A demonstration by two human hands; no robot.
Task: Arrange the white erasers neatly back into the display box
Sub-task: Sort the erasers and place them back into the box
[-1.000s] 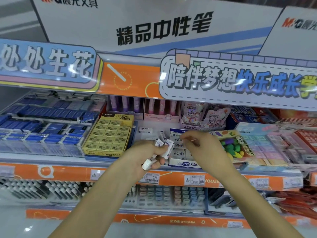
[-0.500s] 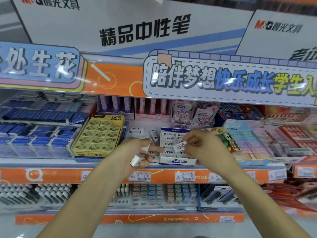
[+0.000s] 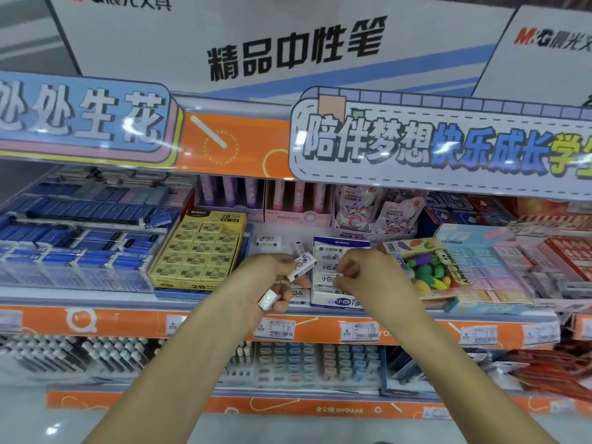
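Holding several white erasers at once, the left hand (image 3: 272,283) grips one white eraser (image 3: 301,266) between thumb and fingertips, its long axis tilted, upper end pointing up and right toward the display box (image 3: 339,302); a second eraser (image 3: 268,299) sticks out low between the fingers, its end facing the camera. The right hand (image 3: 368,277) is curled over the box's rows, fingertips pinched at an eraser lying flat with its long axis left to right; whether it grips it I cannot tell. Another loose eraser (image 3: 268,240) lies crosswise on the shelf (image 3: 96,296) behind, beside the yellow eraser box (image 3: 198,254).
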